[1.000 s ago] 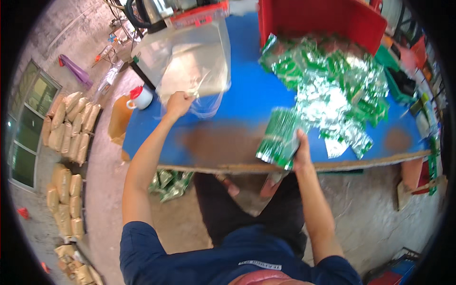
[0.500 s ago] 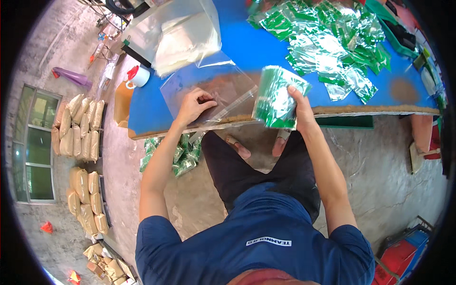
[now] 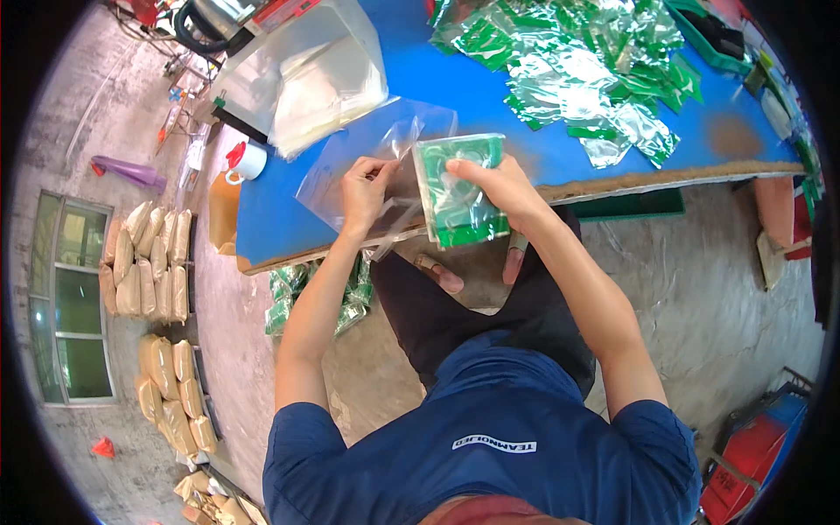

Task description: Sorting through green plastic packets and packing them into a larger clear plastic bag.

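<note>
My right hand (image 3: 490,179) is closed around a stack of green and silver packets (image 3: 459,206), its thumb lying across the top one. Just left of the stack, my left hand (image 3: 366,185) pinches the upper film of a clear plastic bag (image 3: 324,179). That bag lies over the table's near edge, partly under my left hand, with its near end close to the stack. A pile of loose green and silver packets (image 3: 577,79) covers the far right of the blue table (image 3: 420,61).
A clear holder (image 3: 337,79) of plastic bags stands at the table's far left, beside a white mug (image 3: 248,163) with a red top. Filled green packets (image 3: 354,306) lie on the floor under the near edge. Brown sacks (image 3: 149,271) are stacked at left.
My right hand has brought the packet stack leftward toward the bag and turned it flatter. My left hand has lifted a little of the bag's film. The view has shifted slightly.
</note>
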Demonstrator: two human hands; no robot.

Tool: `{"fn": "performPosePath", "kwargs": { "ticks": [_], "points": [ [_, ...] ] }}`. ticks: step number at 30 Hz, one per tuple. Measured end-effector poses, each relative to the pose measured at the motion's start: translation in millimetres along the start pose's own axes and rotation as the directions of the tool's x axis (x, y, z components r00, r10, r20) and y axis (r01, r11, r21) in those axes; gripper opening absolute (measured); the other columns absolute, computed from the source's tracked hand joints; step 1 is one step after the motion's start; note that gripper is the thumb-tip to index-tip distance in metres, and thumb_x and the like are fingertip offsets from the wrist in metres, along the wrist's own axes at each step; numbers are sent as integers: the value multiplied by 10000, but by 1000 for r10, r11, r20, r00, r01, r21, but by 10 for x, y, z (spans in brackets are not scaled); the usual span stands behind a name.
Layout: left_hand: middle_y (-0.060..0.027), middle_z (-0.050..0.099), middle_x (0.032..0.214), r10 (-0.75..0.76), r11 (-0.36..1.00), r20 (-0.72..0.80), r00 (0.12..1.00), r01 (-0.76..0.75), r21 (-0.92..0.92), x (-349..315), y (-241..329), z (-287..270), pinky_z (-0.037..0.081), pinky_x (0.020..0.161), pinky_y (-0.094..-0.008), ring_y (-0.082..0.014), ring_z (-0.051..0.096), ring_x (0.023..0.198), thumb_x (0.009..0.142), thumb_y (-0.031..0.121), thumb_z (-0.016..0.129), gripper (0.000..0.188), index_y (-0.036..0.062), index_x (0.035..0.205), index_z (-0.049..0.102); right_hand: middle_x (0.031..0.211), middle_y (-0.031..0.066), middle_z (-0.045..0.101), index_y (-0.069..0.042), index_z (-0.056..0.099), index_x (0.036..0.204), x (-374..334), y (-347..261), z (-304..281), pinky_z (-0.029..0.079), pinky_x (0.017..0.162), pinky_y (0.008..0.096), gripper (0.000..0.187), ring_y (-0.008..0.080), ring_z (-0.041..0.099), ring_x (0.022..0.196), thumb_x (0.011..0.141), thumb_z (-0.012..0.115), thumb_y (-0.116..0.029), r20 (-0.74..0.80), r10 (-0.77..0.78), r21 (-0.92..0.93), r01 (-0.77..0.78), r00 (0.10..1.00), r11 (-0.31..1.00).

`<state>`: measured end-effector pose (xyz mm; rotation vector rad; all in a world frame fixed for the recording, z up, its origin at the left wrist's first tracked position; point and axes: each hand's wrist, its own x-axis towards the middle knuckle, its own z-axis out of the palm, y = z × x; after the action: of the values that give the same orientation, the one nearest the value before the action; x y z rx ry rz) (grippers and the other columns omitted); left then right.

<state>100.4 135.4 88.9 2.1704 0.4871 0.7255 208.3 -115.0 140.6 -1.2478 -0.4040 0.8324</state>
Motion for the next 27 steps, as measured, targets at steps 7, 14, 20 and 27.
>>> {"fn": "performPosePath", "kwargs": {
  "ticks": [7,14,20,27],
  "points": [
    [-32,627,824,209,970,-147,967,-224,-96,-16,768,331,450,610,-251,-85,551,682,865,105,787,127,-11,858,736,1026,102,724,18,695,1129,297,181,-341,537,780,314,514,186,678,881,764,833,-316,-220,-86,-151,54,972,987],
    [-83,633,950,521,854,-91,849,-519,39,0,1151,450,482,809,-314,-201,606,908,813,78,815,105,20,836,729,1040,107,724,10,682,1145,137,56,-270,545,782,321,513,194,687,888,788,816,-334,-34,-38,-160,32,999,987],
    [-93,663,981,658,751,74,749,-660,-4,-97,1526,649,496,884,-377,-283,624,1019,763,37,806,104,38,799,709,1065,95,709,16,664,1178,372,168,-339,565,857,383,476,176,677,945,879,733,-348,2,19,66,-19,1000,998],
    [-111,644,1077,574,816,242,782,-523,-247,-656,1809,779,466,979,-464,-333,599,1131,744,36,788,179,42,889,684,1190,105,663,9,627,1236,516,20,41,494,932,334,505,203,625,1062,925,712,-379,223,-292,-91,318,930,944]
  ]
}}
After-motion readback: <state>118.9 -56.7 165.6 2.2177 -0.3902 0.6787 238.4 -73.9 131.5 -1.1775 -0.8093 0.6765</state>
